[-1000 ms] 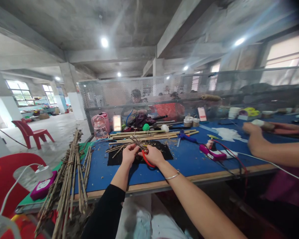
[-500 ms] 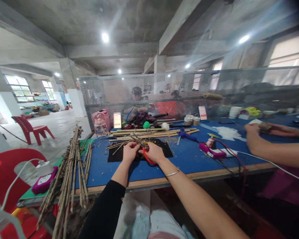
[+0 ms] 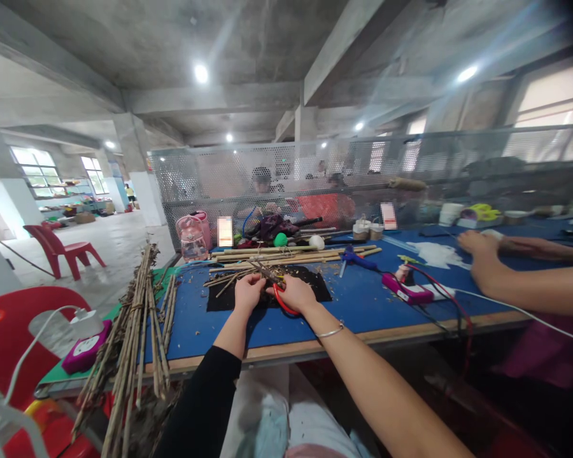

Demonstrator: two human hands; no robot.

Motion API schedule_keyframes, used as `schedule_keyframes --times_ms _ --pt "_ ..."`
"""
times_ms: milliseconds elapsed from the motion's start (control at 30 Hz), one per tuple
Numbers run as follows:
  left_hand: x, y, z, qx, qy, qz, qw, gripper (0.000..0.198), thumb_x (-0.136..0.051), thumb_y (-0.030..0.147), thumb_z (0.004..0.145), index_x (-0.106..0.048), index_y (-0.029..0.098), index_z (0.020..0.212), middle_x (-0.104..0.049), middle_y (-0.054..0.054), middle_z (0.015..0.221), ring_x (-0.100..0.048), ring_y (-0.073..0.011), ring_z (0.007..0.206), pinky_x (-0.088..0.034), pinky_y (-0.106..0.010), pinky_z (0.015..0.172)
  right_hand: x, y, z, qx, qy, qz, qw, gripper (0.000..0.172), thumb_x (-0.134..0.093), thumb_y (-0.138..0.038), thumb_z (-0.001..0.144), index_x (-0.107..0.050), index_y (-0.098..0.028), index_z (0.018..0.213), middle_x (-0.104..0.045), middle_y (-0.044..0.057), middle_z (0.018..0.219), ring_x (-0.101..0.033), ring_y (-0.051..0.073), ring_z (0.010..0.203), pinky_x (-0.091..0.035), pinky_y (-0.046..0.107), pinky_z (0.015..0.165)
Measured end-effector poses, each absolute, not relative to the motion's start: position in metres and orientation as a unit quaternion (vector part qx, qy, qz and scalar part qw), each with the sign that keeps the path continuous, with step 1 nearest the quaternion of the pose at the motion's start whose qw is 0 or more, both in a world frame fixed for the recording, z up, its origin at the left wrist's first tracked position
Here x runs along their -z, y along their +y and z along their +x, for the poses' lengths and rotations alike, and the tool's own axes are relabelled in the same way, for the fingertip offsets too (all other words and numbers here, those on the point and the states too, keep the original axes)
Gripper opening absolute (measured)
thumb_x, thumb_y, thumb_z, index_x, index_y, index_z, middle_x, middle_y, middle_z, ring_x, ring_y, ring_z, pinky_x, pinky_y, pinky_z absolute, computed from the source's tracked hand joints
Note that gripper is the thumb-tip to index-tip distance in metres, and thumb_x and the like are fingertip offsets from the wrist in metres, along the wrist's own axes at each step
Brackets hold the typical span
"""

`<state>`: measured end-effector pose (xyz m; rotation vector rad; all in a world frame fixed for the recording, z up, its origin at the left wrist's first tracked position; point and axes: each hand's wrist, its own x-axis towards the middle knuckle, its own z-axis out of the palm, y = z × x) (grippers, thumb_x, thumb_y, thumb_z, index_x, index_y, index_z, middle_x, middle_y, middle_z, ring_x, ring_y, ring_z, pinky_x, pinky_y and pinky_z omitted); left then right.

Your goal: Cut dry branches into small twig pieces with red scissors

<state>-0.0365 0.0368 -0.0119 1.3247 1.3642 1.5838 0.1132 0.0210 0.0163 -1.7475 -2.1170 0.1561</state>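
Note:
My right hand (image 3: pixel 297 295) is closed around a pair of scissors (image 3: pixel 283 303) with red handles. Their blades point up and to the left, over a black mat (image 3: pixel 216 303). Just left of them, my left hand (image 3: pixel 248 292) is pinched close to the blades; whatever sits between its fingertips is too small and too covered to make out. Thin cut sticks (image 3: pixel 223 278) and brown scraps lie on the mat beyond my hands.
Bundled dry stalks (image 3: pixel 136 318) overhang the table's left end. Long poles (image 3: pixel 296 256) lie behind the mat. Rightward are a blue glue gun (image 3: pixel 358 257), a purple power strip (image 3: pixel 405 290) with cables, and a co-worker's arms (image 3: pixel 506 280). A mesh partition (image 3: pixel 210 181) stands behind.
My hands and the scissors stay almost in place. At right, the co-worker's hand has shifted a little to the left.

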Motion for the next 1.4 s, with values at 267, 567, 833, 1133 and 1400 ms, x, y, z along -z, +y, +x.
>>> schedule_keyframes --times_ms 267,567,833,1133,1400 --pt "0.003 0.028 -0.038 -0.580 0.549 0.545 0.253 0.019 -0.067 0.024 0.060 -0.069 0.014 0.075 -0.068 -0.007 0.070 -0.059 -0.0158 0.063 -0.043 -0.026 0.064 -0.012 0.022 0.114 -0.034 -0.756 -0.621 0.205 0.062 -0.042 -0.074 0.065 -0.056 -0.019 0.091 -0.065 0.010 0.090 -0.061 0.024 0.086 -0.042 0.030 0.070" --pt "0.009 0.031 -0.039 -0.544 0.568 0.580 0.212 0.018 -0.062 0.025 0.065 -0.069 0.014 0.077 -0.068 -0.007 0.072 -0.059 -0.0163 0.066 -0.043 -0.027 0.067 -0.007 0.027 0.114 -0.034 -0.753 -0.624 0.206 0.060 -0.044 -0.073 0.065 -0.057 -0.020 0.092 -0.065 0.010 0.092 -0.061 0.024 0.085 -0.042 0.029 0.068" --pt "0.011 0.034 -0.040 -0.559 0.567 0.556 0.238 0.022 -0.064 0.026 0.063 -0.070 0.013 0.080 -0.068 -0.008 0.073 -0.060 -0.0160 0.066 -0.044 -0.026 0.066 -0.009 0.025 0.115 -0.018 -0.744 -0.628 0.225 0.062 -0.042 -0.075 0.064 -0.059 -0.020 0.091 -0.065 0.010 0.089 -0.060 0.023 0.085 -0.042 0.029 0.069" --pt "0.003 0.028 -0.033 -0.593 0.509 0.471 0.408 0.037 -0.062 0.035 0.066 -0.065 0.014 0.096 -0.067 -0.005 0.071 -0.055 -0.0104 0.052 -0.040 -0.020 0.047 -0.012 0.021 0.115 -0.012 -0.757 -0.602 0.255 0.057 -0.041 -0.071 0.069 -0.060 -0.021 0.089 -0.061 0.007 0.092 -0.058 0.019 0.084 -0.040 0.025 0.069" --pt "0.000 0.027 -0.031 -0.610 0.469 0.441 0.462 0.041 -0.064 0.034 0.064 -0.063 0.013 0.100 -0.067 -0.006 0.079 -0.059 -0.0122 0.060 -0.043 -0.020 0.049 -0.010 0.021 0.112 0.007 -0.764 -0.592 0.255 0.062 -0.052 -0.069 0.063 -0.053 -0.017 0.097 -0.055 0.010 0.101 -0.051 0.023 0.097 -0.039 0.030 0.077"
